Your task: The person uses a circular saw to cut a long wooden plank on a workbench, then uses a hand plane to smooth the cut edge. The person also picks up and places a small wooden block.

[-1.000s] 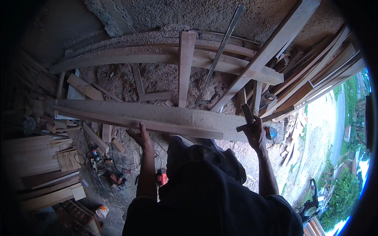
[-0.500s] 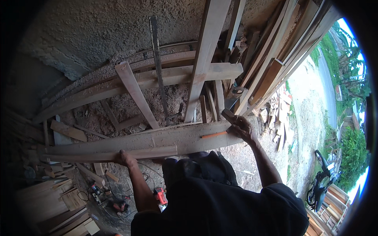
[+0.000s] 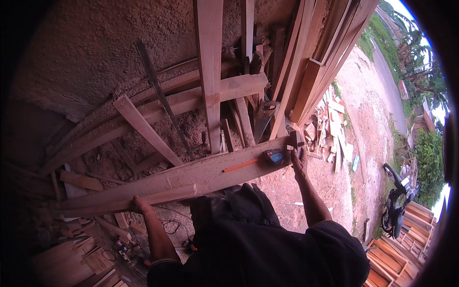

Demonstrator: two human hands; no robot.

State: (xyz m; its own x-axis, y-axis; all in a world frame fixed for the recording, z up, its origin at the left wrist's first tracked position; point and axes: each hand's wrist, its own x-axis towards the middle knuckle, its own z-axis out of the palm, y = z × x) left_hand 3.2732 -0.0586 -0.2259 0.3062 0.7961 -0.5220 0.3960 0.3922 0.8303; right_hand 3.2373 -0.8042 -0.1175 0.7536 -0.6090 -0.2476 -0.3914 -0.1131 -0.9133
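Observation:
A long pale board (image 3: pixel 217 167), used as a bench top, stretches across in front of me. Along its near edge lies a narrower wooden strip (image 3: pixel 165 196); my left hand (image 3: pixel 140 204) is closed around that strip's near side. At the board's right end my right hand (image 3: pixel 297 160) grips a small dark block-like tool (image 3: pixel 294 138), whose exact kind I cannot make out. Just left of this hand, a blue and black tape measure (image 3: pixel 275 156) rests on the board. An orange pencil (image 3: pixel 240 166) lies farther left on the same surface.
A handsaw (image 3: pixel 262 122) stands beyond the board's right end. Upright planks (image 3: pixel 209 71) and a dark metal bar (image 3: pixel 162 93) lean at the rough wall. Offcuts (image 3: pixel 334 129) are heaped at right; a motorcycle (image 3: pixel 394 201) stands outside. Cables (image 3: pixel 174 227) lie on the floor.
My view has turned, shifting the scene mostly left. My right hand, still holding the dark tool, has moved toward the board's end, and the tape measure now shows. My left hand keeps its grip.

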